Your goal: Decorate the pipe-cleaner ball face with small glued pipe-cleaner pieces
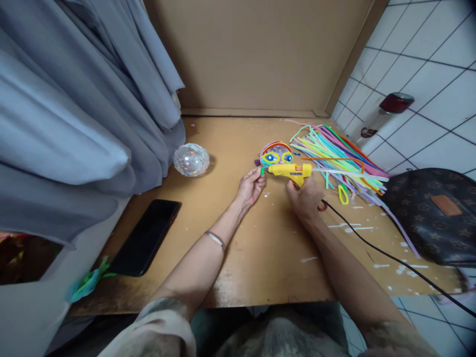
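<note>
Gripped in my right hand (pixel 305 196) is a yellow hot glue gun (pixel 292 170), its nozzle pointing left and a clear glue stick (pixel 334 172) sticking out of its back. My left hand (pixel 251 187) pinches a small green piece (pixel 262 170), perhaps pipe cleaner, right at the nozzle tip. Just behind the gun sits a round ball decorated as a face (pixel 275 149), with yellow-rimmed blue eyes and red and yellow strips over the top. The gun hides its lower part. A clear ball with coloured specks (pixel 191 159) rests farther left.
Many coloured pipe cleaners (pixel 334 148) are heaped at the right, near a dark patterned bag (pixel 435 213). A black phone (pixel 147 238) lies at the left. The gun's black cord (pixel 386 252) runs off right. Grey curtain (pixel 92 99) hangs left; a bottle (pixel 386 111) stands at the tiled wall.
</note>
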{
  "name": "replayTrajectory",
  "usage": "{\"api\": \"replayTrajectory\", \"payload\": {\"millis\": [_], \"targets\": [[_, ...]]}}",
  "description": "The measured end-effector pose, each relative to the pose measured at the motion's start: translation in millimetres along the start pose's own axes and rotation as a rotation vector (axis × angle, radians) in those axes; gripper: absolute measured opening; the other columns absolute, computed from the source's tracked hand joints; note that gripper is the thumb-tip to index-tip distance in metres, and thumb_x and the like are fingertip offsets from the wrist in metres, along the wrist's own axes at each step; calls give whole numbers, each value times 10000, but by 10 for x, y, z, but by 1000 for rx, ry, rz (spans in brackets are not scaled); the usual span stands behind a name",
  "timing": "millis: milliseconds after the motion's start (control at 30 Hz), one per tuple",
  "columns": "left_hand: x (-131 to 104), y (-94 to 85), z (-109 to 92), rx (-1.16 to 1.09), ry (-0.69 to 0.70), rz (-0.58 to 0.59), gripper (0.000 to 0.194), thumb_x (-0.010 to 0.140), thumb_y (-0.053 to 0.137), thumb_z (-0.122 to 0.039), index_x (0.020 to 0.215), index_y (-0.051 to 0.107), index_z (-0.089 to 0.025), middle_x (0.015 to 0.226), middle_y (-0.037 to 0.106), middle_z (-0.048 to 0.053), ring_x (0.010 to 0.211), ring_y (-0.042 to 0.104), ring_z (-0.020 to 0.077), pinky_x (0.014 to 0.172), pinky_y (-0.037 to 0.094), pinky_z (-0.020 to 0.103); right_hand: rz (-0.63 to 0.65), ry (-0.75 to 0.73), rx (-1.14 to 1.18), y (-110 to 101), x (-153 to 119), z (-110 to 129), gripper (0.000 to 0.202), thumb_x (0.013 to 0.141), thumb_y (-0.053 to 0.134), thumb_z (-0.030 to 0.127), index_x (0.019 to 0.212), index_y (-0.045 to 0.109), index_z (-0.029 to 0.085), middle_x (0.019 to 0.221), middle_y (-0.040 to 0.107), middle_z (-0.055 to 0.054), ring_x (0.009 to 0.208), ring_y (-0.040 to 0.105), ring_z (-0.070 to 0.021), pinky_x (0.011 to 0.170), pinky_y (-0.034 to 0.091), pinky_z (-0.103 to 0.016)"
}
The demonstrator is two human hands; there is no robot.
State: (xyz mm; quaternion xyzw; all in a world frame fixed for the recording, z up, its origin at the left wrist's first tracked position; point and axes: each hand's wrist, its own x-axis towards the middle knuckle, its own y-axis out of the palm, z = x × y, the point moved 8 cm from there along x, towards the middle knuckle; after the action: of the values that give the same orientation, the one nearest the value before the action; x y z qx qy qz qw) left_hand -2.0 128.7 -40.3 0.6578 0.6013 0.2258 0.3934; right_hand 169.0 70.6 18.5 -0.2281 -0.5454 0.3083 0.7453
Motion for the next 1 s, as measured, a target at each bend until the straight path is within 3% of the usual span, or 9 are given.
{"api": "replayTrajectory", "payload": {"millis": [233,1000], "targets": [[-14,10,-19,5,10,-7,182,873,720,-90,737,607,-129,621,525,-35,521,431,33,514,317,155,-41,-3,-7,-36,11,3,223,820,535,366,928,632,197,735,655,-74,674,616,-249,641,452,-346],[23,-24,-19,35,-4,-8,187,839,763,-105,742,607,-133,595,498,-45,517,443,38,511,323,159,19,8,20,-30,28,-19,241,816,514,363,940,625,188,760,628,-90,699,591,-267,631,436,-354]]}}
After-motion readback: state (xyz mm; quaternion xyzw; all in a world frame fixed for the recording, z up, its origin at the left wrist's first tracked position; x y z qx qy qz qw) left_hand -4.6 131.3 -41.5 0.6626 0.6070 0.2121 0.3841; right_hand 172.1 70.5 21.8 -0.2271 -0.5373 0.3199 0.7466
